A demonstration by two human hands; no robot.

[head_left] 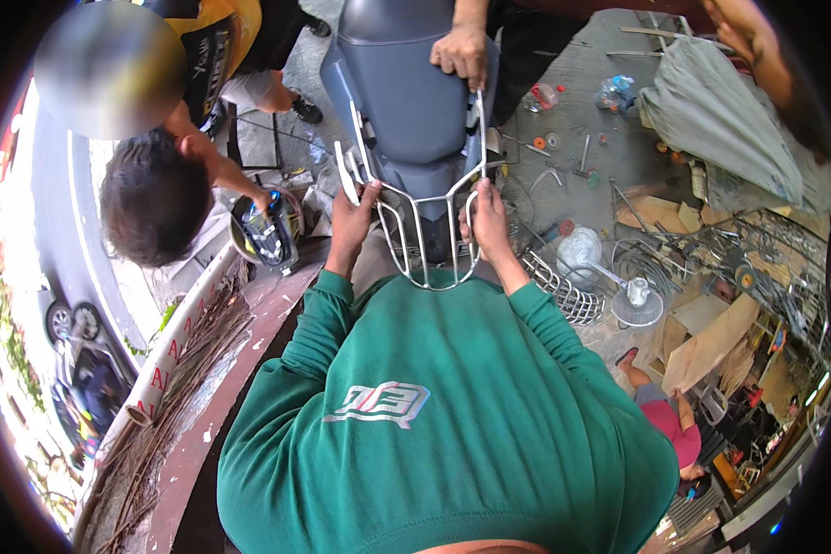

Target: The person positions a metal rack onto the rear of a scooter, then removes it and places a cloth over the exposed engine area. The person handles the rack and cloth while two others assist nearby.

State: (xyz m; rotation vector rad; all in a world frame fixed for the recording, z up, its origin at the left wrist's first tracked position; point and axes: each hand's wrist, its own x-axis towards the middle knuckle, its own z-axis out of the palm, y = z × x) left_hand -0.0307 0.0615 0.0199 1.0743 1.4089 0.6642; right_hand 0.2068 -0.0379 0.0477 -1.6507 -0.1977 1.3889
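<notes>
A silver tubular rear rack (pixel 421 231) lies at the tail of a motorbike, its side bars running forward along the dark grey seat (pixel 402 83). My left hand (pixel 351 217) is closed on the rack's left side, next to a flat white bar end. On the opposite side, my right hand (pixel 491 222) grips the tubing with the thumb pointing up. The rack's rounded rear end reaches my green shirt (pixel 434 388). Another person's hand (pixel 462 55) rests at the seat's right edge, by the far end of the right side bar.
At left, a person reaches into a round container (pixel 268 226) of dark items. A white pipe (pixel 180 346) slants along a ledge. Right: plastic bottles (pixel 614 92), loose tools, a grey tarp (pixel 716 111), a metal rack (pixel 563 291), a fan (pixel 637 305), cardboard, another person.
</notes>
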